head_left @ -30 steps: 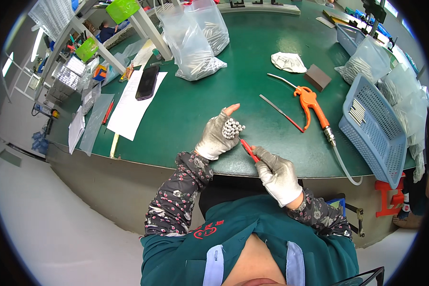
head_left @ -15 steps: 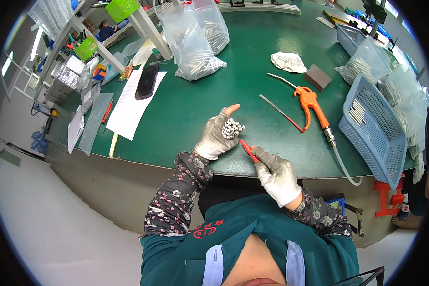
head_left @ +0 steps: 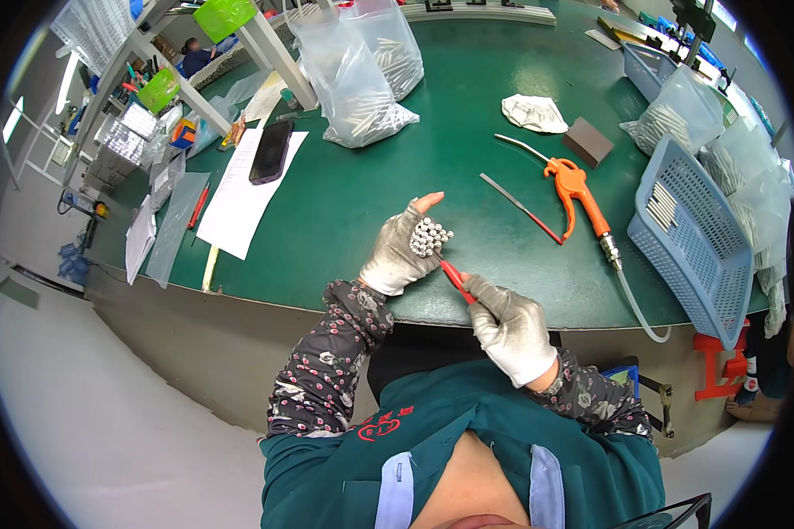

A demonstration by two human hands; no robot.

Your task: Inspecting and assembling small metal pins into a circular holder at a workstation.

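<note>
A bundle of thin metal rods (head_left: pixel 430 236) is gripped in my gloved left hand (head_left: pixel 394 253), their round ends facing up and toward the right. The thumb points away to the right above them. My gloved right hand (head_left: pixel 510 328) pinches a slim red-handled tool (head_left: pixel 458 280). Its tip reaches the lower edge of the bundle; the kind of tip is too small to make out. Farther right on the green table lie a thin file with a red handle (head_left: pixel 522 209) and an orange air blow gun (head_left: pixel 573 187) on a hose.
A blue basket (head_left: pixel 699 251) holding several rods stands at the right, beside bags of rods (head_left: pixel 750 198). More bags of rods (head_left: pixel 357 97) stand at the back. A brown block (head_left: pixel 588 143), a white cloth (head_left: pixel 535 115), a phone (head_left: pixel 272 152) and paper (head_left: pixel 238 216) lie on the table.
My right hand has shifted slightly left and up with the red-handled tool, whose tip is now closer to the rod ends. The left hand stays in place.
</note>
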